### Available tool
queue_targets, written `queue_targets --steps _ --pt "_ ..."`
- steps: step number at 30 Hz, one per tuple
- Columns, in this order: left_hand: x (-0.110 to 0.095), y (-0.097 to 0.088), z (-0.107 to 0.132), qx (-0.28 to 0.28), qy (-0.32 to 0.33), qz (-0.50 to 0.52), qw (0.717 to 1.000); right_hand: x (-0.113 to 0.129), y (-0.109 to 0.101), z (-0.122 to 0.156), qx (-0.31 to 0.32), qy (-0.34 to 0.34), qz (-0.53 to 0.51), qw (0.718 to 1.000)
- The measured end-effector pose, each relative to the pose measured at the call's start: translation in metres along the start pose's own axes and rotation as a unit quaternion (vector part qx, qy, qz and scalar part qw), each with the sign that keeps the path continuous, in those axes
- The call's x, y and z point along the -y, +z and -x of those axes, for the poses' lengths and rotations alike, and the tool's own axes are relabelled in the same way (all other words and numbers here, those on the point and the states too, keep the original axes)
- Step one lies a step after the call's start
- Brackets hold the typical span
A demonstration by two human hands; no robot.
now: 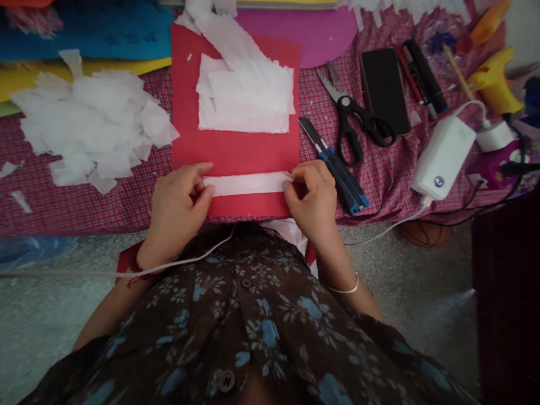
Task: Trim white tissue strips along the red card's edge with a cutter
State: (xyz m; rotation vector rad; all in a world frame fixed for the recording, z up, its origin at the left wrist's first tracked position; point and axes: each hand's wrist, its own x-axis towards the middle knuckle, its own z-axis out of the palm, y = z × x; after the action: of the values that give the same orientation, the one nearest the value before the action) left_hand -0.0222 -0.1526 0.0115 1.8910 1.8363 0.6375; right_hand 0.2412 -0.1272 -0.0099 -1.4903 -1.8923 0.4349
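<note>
A red card sheet (237, 147) lies on the checked cloth in front of me. Across its near edge runs a white tissue strip (247, 183). My left hand (176, 208) pinches the strip's left end, thumb on top. My right hand (312, 197) pinches its right end with curled fingers. Further up the red card lie stacked white tissue rectangles (245, 99) and a long torn tissue piece (217, 18).
A heap of torn white tissue (91, 120) lies at left. A blue utility knife (337, 168), black scissors (355, 118), a dark phone (385, 89), pens (424, 74) and a white charger (443, 157) lie at right. Coloured card sheets (76, 18) are stacked at the back.
</note>
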Motion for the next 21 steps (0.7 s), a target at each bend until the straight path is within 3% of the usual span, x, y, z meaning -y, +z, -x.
queue_targets --steps 9,17,21 --pt "0.0 0.002 0.001 -0.011 0.016 0.0 1.0 -0.007 0.003 -0.001 -0.003 -0.001 -0.003 1.0" --pt "0.006 -0.002 0.005 -0.069 0.043 -0.02 0.996 -0.007 0.005 0.0 0.001 -0.001 0.016 1.0" --pt "-0.006 -0.01 0.011 -0.081 0.084 -0.053 0.992 -0.004 0.004 -0.001 0.009 0.005 0.023 1.0"
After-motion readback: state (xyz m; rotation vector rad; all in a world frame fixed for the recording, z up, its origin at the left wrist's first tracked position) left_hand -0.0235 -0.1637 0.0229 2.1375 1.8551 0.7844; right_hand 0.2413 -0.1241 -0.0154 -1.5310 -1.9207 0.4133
